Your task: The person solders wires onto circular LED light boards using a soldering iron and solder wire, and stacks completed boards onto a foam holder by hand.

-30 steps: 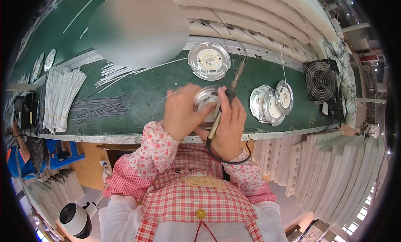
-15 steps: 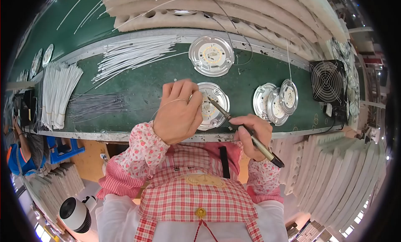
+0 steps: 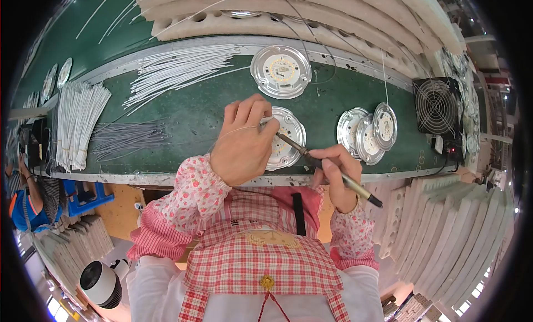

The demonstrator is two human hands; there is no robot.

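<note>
My right hand point(image 3: 338, 175) is closed round a soldering iron point(image 3: 355, 187), whose tip points up and left onto a round silver lamp plate point(image 3: 290, 150). Over that plate's left side, my left hand point(image 3: 242, 139) has its fingers pinched on a thin wire point(image 3: 239, 129) that runs back across the hand. The wire's end at the plate is hidden by the fingers. Just behind lies a second lamp plate point(image 3: 281, 71) with a ring of yellow dots, face up.
White wires point(image 3: 177, 69) and grey wires point(image 3: 130, 139) lie at the left beside an upright white bundle point(image 3: 80, 127). Three overlapping plates point(image 3: 369, 134) sit at the right, near a black fan point(image 3: 436, 106). Foam trays point(image 3: 311, 30) line the back.
Since one second ago, the iron has swung from upright to pointing at the plate, and my right hand has moved right. Lately my left hand has shifted slightly right and up over the plate.
</note>
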